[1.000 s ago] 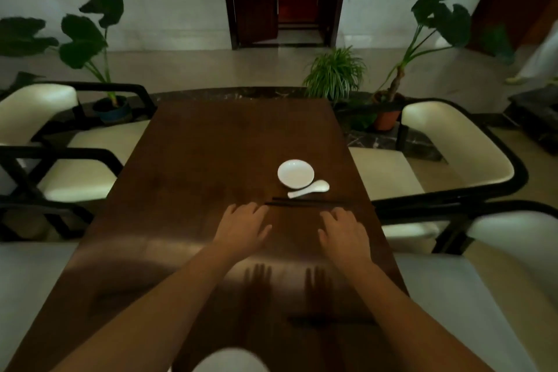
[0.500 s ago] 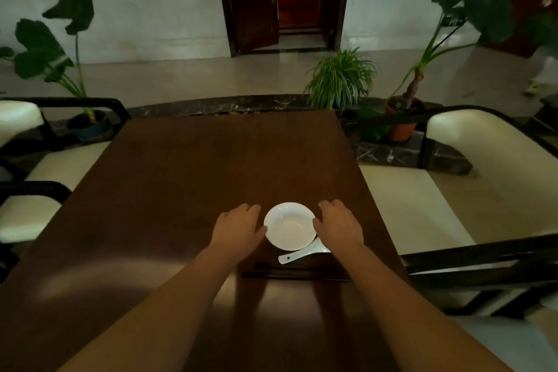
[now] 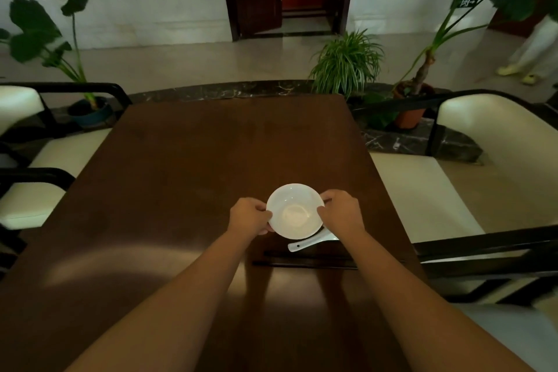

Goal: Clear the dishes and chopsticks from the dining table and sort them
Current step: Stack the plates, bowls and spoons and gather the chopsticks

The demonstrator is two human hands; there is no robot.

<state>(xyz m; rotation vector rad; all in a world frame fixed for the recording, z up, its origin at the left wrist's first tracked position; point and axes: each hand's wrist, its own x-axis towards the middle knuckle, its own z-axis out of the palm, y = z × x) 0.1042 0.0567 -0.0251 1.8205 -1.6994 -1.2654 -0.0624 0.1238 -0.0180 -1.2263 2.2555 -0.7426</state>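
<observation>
Head view: left hand (image 3: 249, 217) and right hand (image 3: 341, 212) grip clamped on white bowl (image 3: 295, 211) rim; judged light, glazed, slippery, breakable.

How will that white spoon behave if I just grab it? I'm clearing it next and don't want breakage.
The white spoon looks glazed ceramic, so probably stiff, slick and chippable. Its bowl end sits partly under the white bowl, which both hands hold; it may get knocked. It lies flat on the table, unlikely to roll.

White bowl (image 3: 295, 211), white spoon (image 3: 311, 242), black chopsticks (image 3: 305, 263), dark brown table (image 3: 211, 160)
</observation>
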